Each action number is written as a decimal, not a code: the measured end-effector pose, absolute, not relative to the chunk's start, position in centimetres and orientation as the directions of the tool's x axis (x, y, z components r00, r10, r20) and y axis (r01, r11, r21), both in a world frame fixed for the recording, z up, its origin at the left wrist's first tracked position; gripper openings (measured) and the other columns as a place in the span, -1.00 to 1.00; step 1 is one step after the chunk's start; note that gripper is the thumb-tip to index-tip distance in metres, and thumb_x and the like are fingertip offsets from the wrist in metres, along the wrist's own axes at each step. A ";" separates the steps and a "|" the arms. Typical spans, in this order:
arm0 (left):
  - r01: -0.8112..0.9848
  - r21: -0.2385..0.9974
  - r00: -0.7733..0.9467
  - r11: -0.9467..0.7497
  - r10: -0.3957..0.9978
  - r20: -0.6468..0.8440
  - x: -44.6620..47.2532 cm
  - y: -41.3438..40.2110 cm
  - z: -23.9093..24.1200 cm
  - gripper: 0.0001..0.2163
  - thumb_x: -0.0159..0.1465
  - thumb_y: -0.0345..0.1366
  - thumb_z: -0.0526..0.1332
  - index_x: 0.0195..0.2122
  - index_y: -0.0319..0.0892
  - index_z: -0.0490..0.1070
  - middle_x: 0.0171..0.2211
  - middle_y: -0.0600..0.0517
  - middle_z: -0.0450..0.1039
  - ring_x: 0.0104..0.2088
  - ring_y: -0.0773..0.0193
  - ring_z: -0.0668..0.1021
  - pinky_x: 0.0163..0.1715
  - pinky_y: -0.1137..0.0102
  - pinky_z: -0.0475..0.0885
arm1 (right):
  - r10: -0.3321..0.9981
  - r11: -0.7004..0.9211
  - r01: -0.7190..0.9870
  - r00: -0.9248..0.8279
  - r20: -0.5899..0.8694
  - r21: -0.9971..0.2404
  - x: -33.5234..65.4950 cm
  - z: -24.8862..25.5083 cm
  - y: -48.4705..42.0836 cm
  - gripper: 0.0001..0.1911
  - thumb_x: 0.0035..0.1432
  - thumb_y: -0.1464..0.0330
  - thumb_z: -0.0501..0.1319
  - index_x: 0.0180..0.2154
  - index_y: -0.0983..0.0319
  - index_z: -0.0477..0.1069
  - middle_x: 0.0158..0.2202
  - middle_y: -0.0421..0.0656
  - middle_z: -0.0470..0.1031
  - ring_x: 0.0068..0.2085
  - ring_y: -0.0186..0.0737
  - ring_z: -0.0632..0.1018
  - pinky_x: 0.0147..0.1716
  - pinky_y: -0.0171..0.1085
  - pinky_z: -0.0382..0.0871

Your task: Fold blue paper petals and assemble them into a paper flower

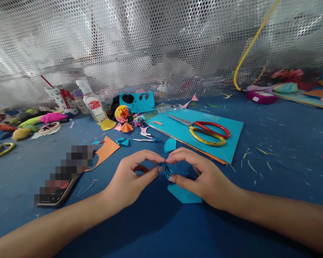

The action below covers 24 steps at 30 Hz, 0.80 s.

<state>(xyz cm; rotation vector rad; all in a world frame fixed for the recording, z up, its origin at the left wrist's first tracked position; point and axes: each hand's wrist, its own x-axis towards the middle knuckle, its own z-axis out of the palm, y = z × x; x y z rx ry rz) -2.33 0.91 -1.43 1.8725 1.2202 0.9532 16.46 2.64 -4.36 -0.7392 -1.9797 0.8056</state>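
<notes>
While they meet above the dark-blue bench (285, 150), well short of its far edge, the left hand (129, 175) and the right hand (207, 179) both pinch a small pleated blue-paper piece (167, 171). Beneath the right hand lies a flat, angular bright-blue paper (186, 195); beyond, red-and-yellow-handled metal scissors (195, 126) rest near the right edge of a blue-topped paper stack (172, 129).

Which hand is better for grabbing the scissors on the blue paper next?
Probably the right hand: the scissors lie just beyond it on the blue paper, while the left hand is farther away. Both hands seem to pinch the folded blue piece, so the right would let go first.
</notes>
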 end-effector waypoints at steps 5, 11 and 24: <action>0.469 0.787 0.324 -0.401 0.907 0.269 -2.5 1.2 -1.6 -0.85 0.17 -0.42 0.13 -0.28 -0.12 0.44 -0.26 0.04 0.48 -0.28 0.36 0.51 -0.41 0.54 0.41 | 0.744 0.613 0.208 -0.476 0.468 -0.763 16.4 -4.4 2.7 -0.78 0.02 0.48 0.23 -0.25 0.15 0.34 -0.24 -0.22 0.41 -0.17 -0.31 0.44 -0.15 -0.32 0.33; 0.640 0.658 0.105 -0.397 0.893 0.437 -4.2 3.5 -1.2 -0.86 0.15 -0.38 0.13 -0.29 -0.13 0.45 -0.33 0.04 0.50 -0.30 0.29 0.51 -0.41 0.47 0.43 | 0.781 0.585 0.280 -0.448 0.435 -0.762 16.3 -4.1 2.4 -0.82 0.05 0.45 0.20 -0.25 0.14 0.36 -0.24 -0.21 0.42 -0.18 -0.29 0.44 -0.19 -0.31 0.35; 0.934 0.212 0.215 -0.289 0.924 0.315 -7.7 6.5 -1.5 -0.78 0.18 -0.39 0.05 -0.21 -0.14 0.43 -0.21 -0.05 0.48 -0.15 0.09 0.47 -0.17 0.20 0.35 | 0.779 0.589 0.310 -0.465 0.421 -0.746 16.4 -3.6 1.9 -0.84 0.07 0.41 0.18 -0.23 0.15 0.37 -0.20 -0.16 0.41 -0.17 -0.22 0.44 -0.20 -0.22 0.38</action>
